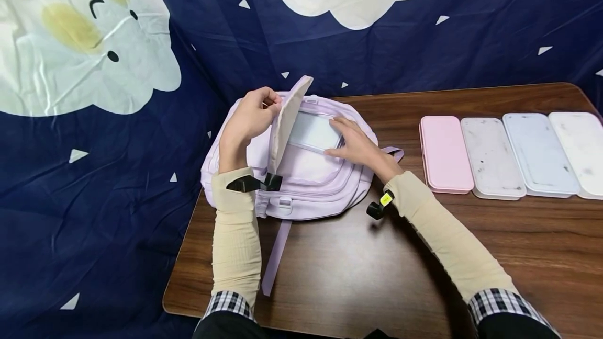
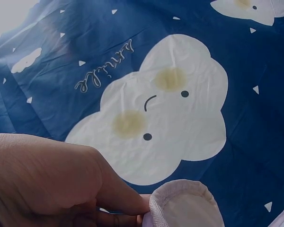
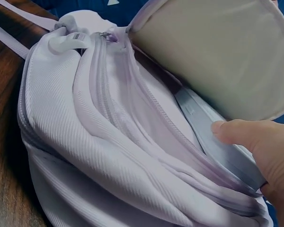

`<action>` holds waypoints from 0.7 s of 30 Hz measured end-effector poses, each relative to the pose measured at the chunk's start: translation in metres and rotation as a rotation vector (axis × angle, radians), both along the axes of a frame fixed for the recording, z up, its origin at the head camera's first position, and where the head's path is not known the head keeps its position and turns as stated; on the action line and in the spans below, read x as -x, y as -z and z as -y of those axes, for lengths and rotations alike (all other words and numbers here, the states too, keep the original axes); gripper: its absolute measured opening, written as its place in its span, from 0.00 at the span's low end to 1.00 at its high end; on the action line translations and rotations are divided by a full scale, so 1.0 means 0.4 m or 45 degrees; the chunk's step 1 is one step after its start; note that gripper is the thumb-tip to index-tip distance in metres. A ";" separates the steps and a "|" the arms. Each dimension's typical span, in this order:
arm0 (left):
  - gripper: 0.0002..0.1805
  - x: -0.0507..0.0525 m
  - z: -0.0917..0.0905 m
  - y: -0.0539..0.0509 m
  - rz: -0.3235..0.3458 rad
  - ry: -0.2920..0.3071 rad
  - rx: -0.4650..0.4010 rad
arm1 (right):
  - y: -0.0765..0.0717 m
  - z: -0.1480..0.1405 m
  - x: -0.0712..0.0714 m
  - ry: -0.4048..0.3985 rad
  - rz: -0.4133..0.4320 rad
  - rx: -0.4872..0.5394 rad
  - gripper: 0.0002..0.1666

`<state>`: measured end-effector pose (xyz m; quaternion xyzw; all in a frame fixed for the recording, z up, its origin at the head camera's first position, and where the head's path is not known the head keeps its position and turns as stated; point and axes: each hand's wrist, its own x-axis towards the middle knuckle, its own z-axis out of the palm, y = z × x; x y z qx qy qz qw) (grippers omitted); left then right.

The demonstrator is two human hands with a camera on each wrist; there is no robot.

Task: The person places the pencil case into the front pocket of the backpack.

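Observation:
A lilac backpack [image 1: 320,208] lies on the table with its front pocket unzipped. The left hand [image 1: 249,119] pinches the edge of the pocket flap [image 1: 288,124] and holds it raised; the left wrist view shows the thumb at the flap's rim [image 2: 180,189]. Inside the pocket lies a pale blue pencil case [image 1: 311,131]. Across its right end the right hand [image 1: 353,143] grips it, thumb on the near edge and fingers at the far edge. In the right wrist view the thumb touches the top of the case [image 3: 217,142]; the other fingers are mostly hidden.
To the right stand a pink case [image 1: 445,153], a grey case [image 1: 492,156], a light blue case [image 1: 542,153] and a white case [image 1: 579,150] in a row on the wooden table [image 1: 339,266]. A strap [image 1: 278,260] hangs toward the front. Behind is a blue cloth [image 1: 400,56].

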<state>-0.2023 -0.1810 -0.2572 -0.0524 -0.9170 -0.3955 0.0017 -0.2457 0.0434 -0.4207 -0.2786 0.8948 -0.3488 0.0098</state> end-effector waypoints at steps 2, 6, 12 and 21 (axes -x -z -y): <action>0.06 -0.001 -0.001 0.000 0.002 0.003 0.000 | 0.002 0.007 0.001 -0.003 -0.011 0.004 0.51; 0.06 -0.001 -0.002 0.000 0.000 0.003 -0.004 | 0.001 0.025 0.005 -0.009 -0.033 0.015 0.51; 0.06 -0.002 0.001 0.003 0.003 -0.001 -0.015 | -0.001 0.069 0.015 -0.009 -0.034 -0.010 0.51; 0.06 -0.005 0.001 0.004 -0.009 0.001 -0.016 | -0.010 0.122 0.023 0.101 -0.019 0.010 0.49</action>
